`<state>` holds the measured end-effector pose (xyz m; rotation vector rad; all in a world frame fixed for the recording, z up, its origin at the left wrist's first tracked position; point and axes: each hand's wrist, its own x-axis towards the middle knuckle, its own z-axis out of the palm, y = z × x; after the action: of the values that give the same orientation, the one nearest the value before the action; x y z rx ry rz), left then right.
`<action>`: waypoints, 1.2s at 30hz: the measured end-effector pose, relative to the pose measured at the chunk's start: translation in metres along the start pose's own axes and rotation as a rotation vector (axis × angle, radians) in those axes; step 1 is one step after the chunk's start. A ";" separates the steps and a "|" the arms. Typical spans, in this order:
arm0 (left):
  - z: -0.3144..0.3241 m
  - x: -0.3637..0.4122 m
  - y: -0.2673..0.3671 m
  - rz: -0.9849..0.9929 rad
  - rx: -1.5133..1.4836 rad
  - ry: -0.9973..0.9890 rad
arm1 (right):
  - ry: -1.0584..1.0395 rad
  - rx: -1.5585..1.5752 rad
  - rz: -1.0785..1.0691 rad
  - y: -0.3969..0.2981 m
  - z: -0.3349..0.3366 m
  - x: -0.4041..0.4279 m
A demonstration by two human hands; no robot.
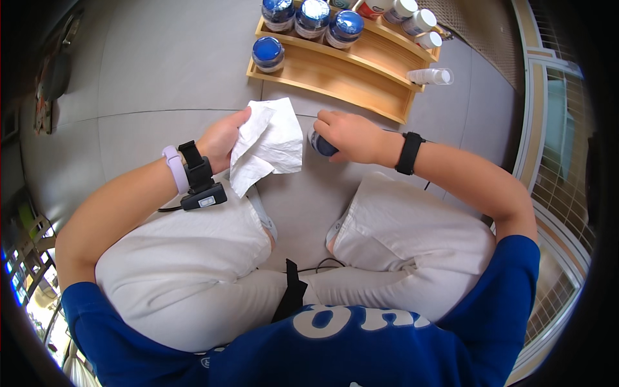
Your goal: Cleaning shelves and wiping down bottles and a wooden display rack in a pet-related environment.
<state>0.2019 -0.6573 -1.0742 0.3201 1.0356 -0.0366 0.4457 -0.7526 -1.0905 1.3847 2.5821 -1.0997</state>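
Note:
A crumpled white paper tissue (278,138) is pinched in my left hand (220,138), its loose part spreading toward the right. My right hand (348,135) grips a jar with a dark blue lid (321,145) from above, and the fingers cover much of it. Tissue and jar are close together but apart. Beyond both hands stands a tiered wooden rack (333,80). One blue-lidded jar (268,54) sits at the left end of its front tier. Several similar jars (312,19) line the tier behind.
White-capped bottles (419,22) stand on the rack's back tier. A clear tube-shaped container with a white cap (430,76) lies at the rack's right end. Grey floor tiles (159,87) surround the rack. A framed glass door (556,121) borders the right side.

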 end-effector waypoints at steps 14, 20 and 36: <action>-0.009 -0.012 -0.005 0.087 -0.133 -0.136 | 0.493 0.062 0.082 0.039 -0.066 0.104; -0.017 -0.025 -0.013 0.173 -0.224 -0.108 | 0.456 0.131 0.030 0.065 -0.046 0.127; 0.005 -0.030 0.011 0.468 -0.202 -0.099 | 0.706 0.370 -0.145 -0.006 -0.060 0.048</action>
<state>0.1929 -0.6520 -1.0433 0.3659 0.8378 0.4668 0.4301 -0.6850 -1.0578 1.9975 3.0950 -1.3588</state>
